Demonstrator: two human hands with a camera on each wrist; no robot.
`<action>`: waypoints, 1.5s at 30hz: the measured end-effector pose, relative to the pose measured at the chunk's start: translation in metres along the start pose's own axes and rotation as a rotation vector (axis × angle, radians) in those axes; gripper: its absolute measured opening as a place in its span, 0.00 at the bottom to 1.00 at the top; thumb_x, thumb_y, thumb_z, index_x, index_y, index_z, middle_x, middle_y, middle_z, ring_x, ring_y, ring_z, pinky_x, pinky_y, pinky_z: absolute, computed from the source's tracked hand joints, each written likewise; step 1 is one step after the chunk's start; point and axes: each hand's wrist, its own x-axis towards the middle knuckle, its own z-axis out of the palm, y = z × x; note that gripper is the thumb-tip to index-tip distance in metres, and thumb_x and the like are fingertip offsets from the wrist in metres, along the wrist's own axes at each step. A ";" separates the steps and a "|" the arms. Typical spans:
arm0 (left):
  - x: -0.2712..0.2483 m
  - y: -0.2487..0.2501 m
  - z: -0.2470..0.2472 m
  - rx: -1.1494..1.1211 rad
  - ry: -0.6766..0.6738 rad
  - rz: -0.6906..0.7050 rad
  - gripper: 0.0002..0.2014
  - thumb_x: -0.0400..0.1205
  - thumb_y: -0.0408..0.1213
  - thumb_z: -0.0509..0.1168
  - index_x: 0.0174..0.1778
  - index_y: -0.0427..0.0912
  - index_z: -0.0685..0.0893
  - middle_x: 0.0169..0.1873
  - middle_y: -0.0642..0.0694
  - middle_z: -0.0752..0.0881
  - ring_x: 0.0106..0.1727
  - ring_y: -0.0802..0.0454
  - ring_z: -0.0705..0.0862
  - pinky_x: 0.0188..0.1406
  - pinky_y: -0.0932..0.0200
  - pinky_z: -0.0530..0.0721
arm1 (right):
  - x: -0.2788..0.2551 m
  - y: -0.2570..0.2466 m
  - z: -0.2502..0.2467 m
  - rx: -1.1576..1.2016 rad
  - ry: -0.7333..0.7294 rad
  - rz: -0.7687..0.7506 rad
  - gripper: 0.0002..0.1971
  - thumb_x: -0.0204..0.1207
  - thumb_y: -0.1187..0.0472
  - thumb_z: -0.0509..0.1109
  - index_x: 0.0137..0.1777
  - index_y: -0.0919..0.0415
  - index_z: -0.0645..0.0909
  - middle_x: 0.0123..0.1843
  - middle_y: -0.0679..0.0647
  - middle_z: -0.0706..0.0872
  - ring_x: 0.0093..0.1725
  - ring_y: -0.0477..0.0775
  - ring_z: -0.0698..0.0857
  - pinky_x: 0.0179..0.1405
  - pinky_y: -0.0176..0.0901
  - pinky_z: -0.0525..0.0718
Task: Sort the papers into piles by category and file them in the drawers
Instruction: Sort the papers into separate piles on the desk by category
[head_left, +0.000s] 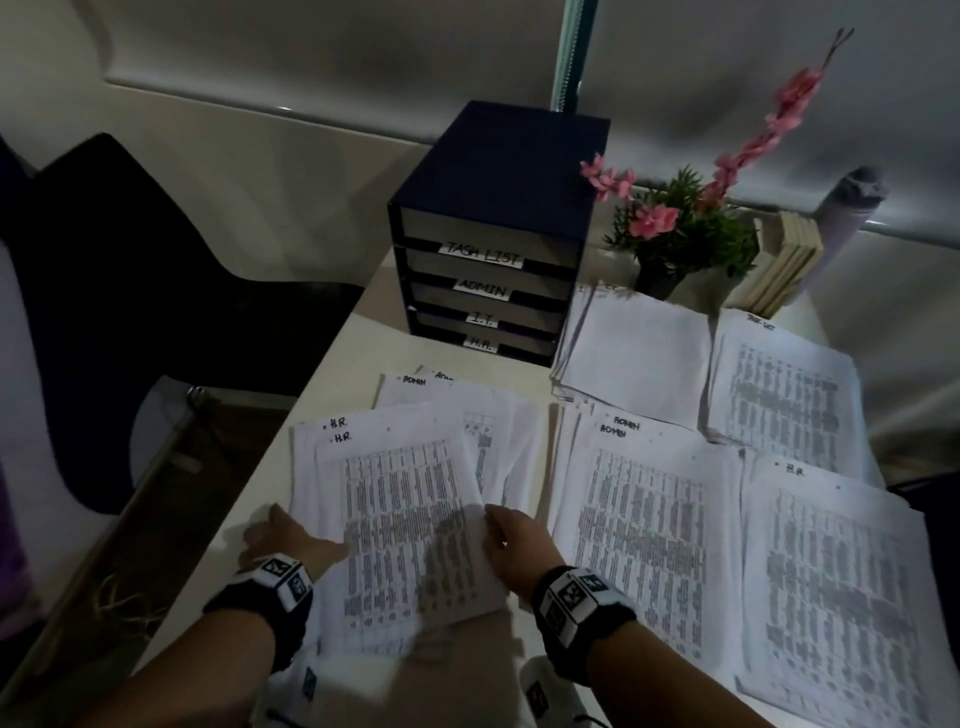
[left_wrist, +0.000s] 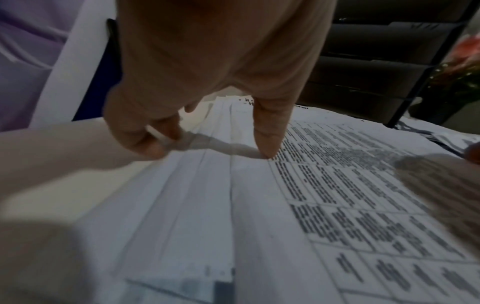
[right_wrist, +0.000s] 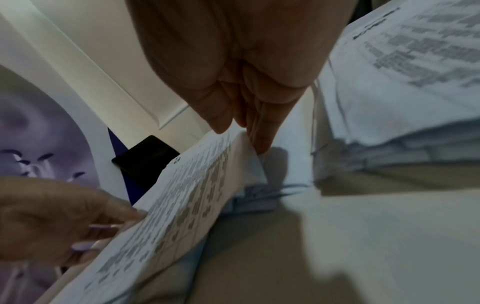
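Head view: left hand (head_left: 283, 540) at the left edge of the H.R. stack (head_left: 405, 519), thumb on top of the sheets. Left wrist view: thumb tip pressed on the printed top sheet, remaining fingers (left_wrist: 145, 142) curled at the stack's edge; whether they go under the sheets, cannot tell. Right hand (head_left: 514, 540) grips the right edge of that stack. Right wrist view: thumb above and fingers (right_wrist: 262, 131) below pinch the lifted edge of the top sheets. Drawer unit (head_left: 493, 249), labelled TASK LIST, ADMIN, I.T., H.R., stands behind the stack, all drawers closed. Right of the stack: ADMIN pile (head_left: 644, 519), then a second H.R. pile (head_left: 841, 597). Flower pot (head_left: 670, 249) is right of the drawer unit.
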 end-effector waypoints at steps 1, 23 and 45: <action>0.002 -0.002 0.001 -0.065 -0.004 0.012 0.63 0.64 0.49 0.81 0.83 0.38 0.43 0.81 0.32 0.54 0.80 0.33 0.61 0.75 0.41 0.67 | 0.002 -0.004 0.006 0.007 -0.004 0.001 0.17 0.79 0.63 0.58 0.66 0.58 0.78 0.64 0.56 0.83 0.63 0.57 0.83 0.65 0.49 0.81; -0.027 0.027 -0.005 -0.741 -0.386 0.528 0.09 0.76 0.37 0.72 0.46 0.35 0.88 0.47 0.37 0.90 0.51 0.40 0.88 0.59 0.44 0.82 | 0.002 0.031 -0.020 0.740 0.366 0.265 0.09 0.74 0.71 0.64 0.45 0.55 0.74 0.50 0.75 0.81 0.48 0.79 0.85 0.39 0.77 0.85; -0.068 0.101 0.014 -0.676 -0.165 0.646 0.06 0.72 0.37 0.77 0.36 0.50 0.86 0.39 0.50 0.90 0.43 0.49 0.89 0.51 0.50 0.87 | -0.035 0.113 -0.075 0.960 0.510 0.372 0.07 0.75 0.67 0.71 0.53 0.61 0.81 0.49 0.68 0.87 0.48 0.66 0.88 0.51 0.68 0.87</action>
